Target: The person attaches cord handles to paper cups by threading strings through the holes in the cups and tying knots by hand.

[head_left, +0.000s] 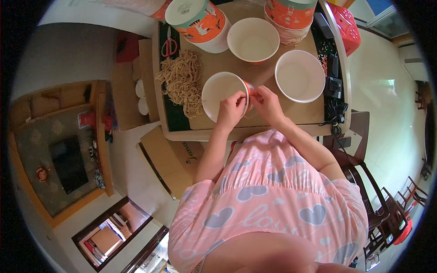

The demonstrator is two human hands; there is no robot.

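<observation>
Two hands are working together at the near edge of the desk [273, 119] in the single head view. The left hand [231, 109] is closing its fingers over the rim of a tilted white paper bowl with an orange printed outer wall [223, 95]; the bowl is lying on its side with its mouth turned toward the person's left, so its axis is running roughly left to right across the desk. The right hand [266, 103] is pinching at the bowl's orange base side, fingertips drawn together; whether it is holding a strand or only the bowl's edge cannot be told. Both hands are touching the bowl, the left lying over the open rim and the right at the base.

Just left of the bowl, a loose heap of tan dried noodles [183, 79] is spreading along the desk's left side, near the left hand. Beyond it, red-handled scissors [169, 45] are lying on a dark mat. Two upright empty white paper bowls are standing behind the hands: one further back [253, 40], one to the right [299, 75]. Stacks of orange-printed bowls are sitting at the far edge, one on the left [198, 20] and one on the right [290, 16]. Black cables and devices [334, 86] are crowding the right margin. Nothing is standing between the hands and the noodles.
</observation>
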